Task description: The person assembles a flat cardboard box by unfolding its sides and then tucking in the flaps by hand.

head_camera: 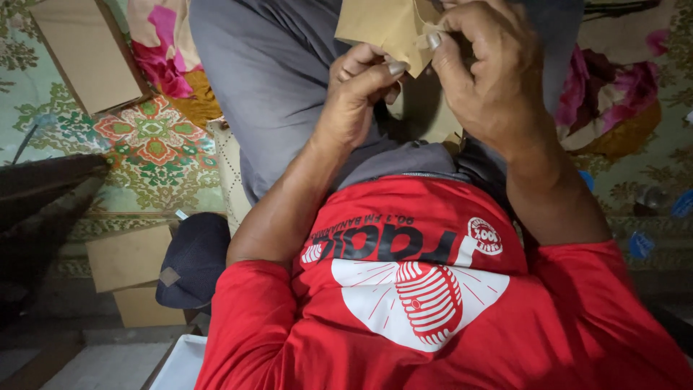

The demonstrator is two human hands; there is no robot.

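Observation:
My left hand (359, 90) and my right hand (485, 76) meet over my lap, just above my grey trousers (267, 79). Both hold a brown paper bag (386, 27) whose upper part rises out of the top of the view. My right thumb and forefinger pinch its edge at a small pale strip. My left hand is curled with its thumb pressed toward the paper's lower part (426, 108), which shows between the two hands. My red shirt (426, 303) with a white microphone print fills the bottom.
A flat brown paper stack (86, 50) lies at the top left on a patterned green mat (151, 137). More brown sheets (130, 256) and a dark blue cap (195, 260) sit by my left elbow. Floral cloth (613, 94) lies at right, a white tray corner (180, 365) at bottom left.

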